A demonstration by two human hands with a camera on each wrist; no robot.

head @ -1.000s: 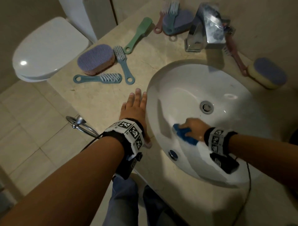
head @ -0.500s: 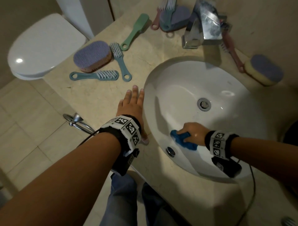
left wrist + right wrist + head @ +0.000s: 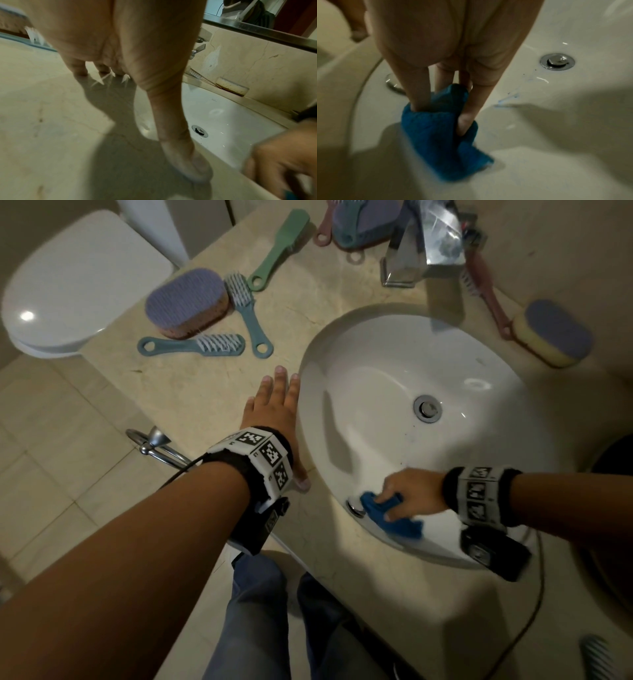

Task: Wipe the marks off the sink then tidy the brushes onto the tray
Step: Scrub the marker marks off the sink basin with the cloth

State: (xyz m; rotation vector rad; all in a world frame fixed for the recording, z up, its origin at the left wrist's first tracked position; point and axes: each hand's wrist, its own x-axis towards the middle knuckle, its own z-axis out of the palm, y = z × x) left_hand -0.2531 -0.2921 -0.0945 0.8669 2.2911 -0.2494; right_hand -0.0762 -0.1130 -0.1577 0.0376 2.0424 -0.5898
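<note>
My right hand grips a bunched blue cloth and presses it on the near inner wall of the white sink, beside the overflow hole. In the right wrist view the cloth sits between my fingers, and faint blue marks lie near the drain. My left hand rests flat on the beige counter at the sink's left rim. Two teal brushes, a green brush and a purple-topped sponge lie beyond it.
A chrome tap stands behind the sink, with a pink brush and a yellow sponge to its right. More brushes lie on a pad left of the tap. A closed toilet is at far left, a towel ring under the counter edge.
My right hand has slid the blue cloth down the sink wall toward the near rim, beside the overflow hole. My left hand stays flat on the counter.
</note>
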